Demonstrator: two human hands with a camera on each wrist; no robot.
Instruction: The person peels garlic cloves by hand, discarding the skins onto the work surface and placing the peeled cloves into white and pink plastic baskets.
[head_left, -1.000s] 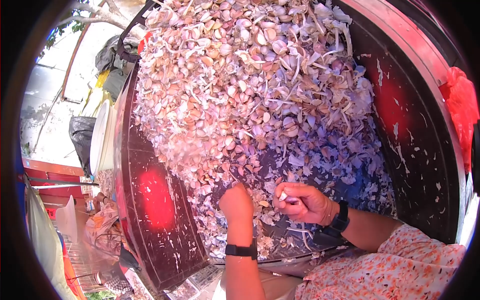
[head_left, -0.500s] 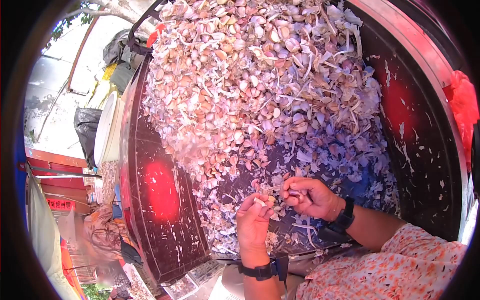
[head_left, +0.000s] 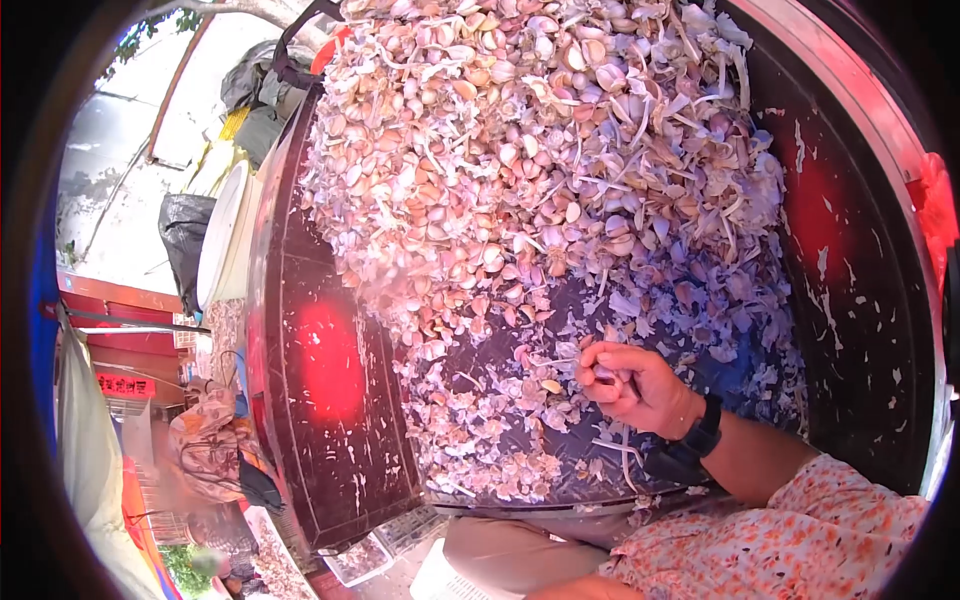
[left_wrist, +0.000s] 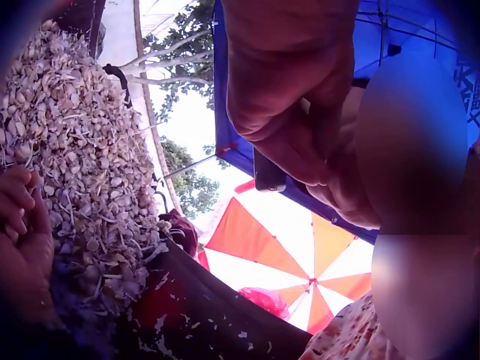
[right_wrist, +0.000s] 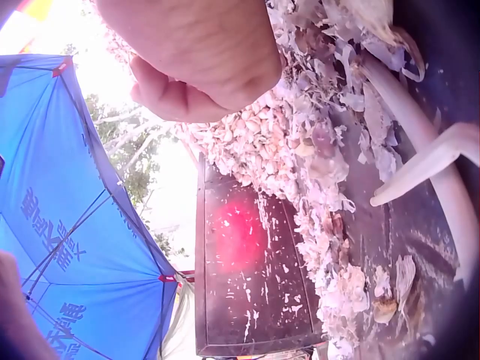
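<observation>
Beside the garlic heap (head_left: 540, 150), your right hand (head_left: 632, 388) pinched a clove (head_left: 604, 372), apparently mid-peel; stripping it probably needed your left hand (left_wrist: 289, 82), grip unreadable.

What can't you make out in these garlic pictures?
Head view: curled fingers cover most of the small pale piece in the right hand.
Left wrist view: the left hand is too close to show its grip, and outside the head view.
Left wrist view: the dark oblong thing beside it is too blurred to name.
</observation>
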